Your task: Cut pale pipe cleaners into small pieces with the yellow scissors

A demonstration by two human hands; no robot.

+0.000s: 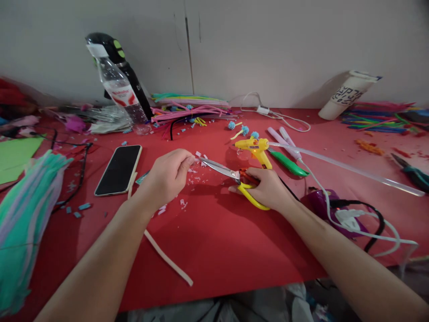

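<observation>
My left hand (170, 176) is closed in a pinch at the middle of the red table. A small pale pink piece (197, 159) shows at its fingertips, its kind too small to make out. In my right hand (266, 185) is a pair of scissors (221, 169) with yellow and orange-red handles. The blades point left, their tips right by the pinched piece. Pale pink trimmings (183, 204) lie scattered below the hands. A whitish pipe cleaner (169, 258) runs under my left forearm, partly hidden by it.
A yellow glue gun (256, 150) with a long glue stick lies beyond my right hand, near a green-handled tool (288, 163). A phone (119, 171) and teal pipe cleaners (30, 223) lie left. Bottle (119, 87) stands behind. Purple power socket (321, 205) and cables are right.
</observation>
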